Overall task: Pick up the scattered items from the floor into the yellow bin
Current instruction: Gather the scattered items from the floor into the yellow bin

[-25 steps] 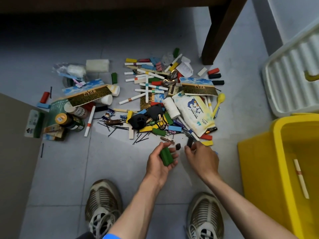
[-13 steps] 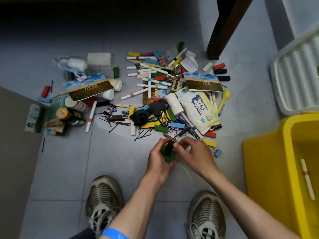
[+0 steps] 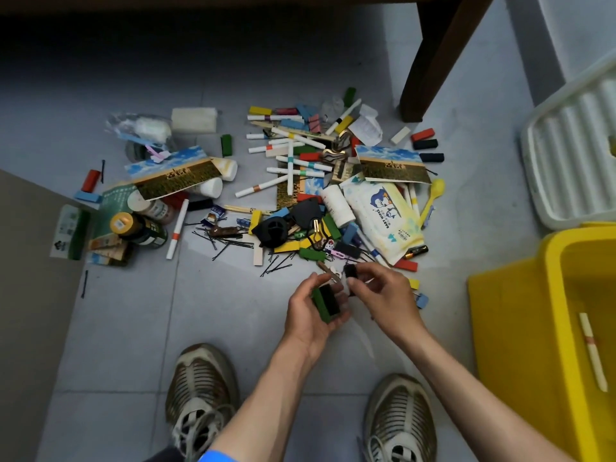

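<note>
My left hand (image 3: pixel 311 315) holds a green block (image 3: pixel 319 303) with a black block (image 3: pixel 330 299) lying against it in the palm. Just right of it, my right hand (image 3: pixel 383 296) pinches a small black piece (image 3: pixel 350 271) between thumb and fingers. Both hands hover over the floor at the near edge of a heap of scattered items (image 3: pixel 300 195): white markers, coloured blocks, hairpins, a wipes pack (image 3: pixel 383 215), a black mask (image 3: pixel 276 228). The yellow bin (image 3: pixel 520 328) stands at the right, with a white marker (image 3: pixel 593 351) inside.
A dark wooden table leg (image 3: pixel 430 61) stands behind the heap. A white ribbed lid or tray (image 3: pixel 573 145) lies behind the bin. A grey cabinet side (image 3: pixel 30 295) fills the left edge. My two shoes (image 3: pixel 200 391) are planted on the tiles below the hands.
The right hand took a small black piece from the floor and brought it to the left hand. A black block now lies beside the green one in the left palm.
</note>
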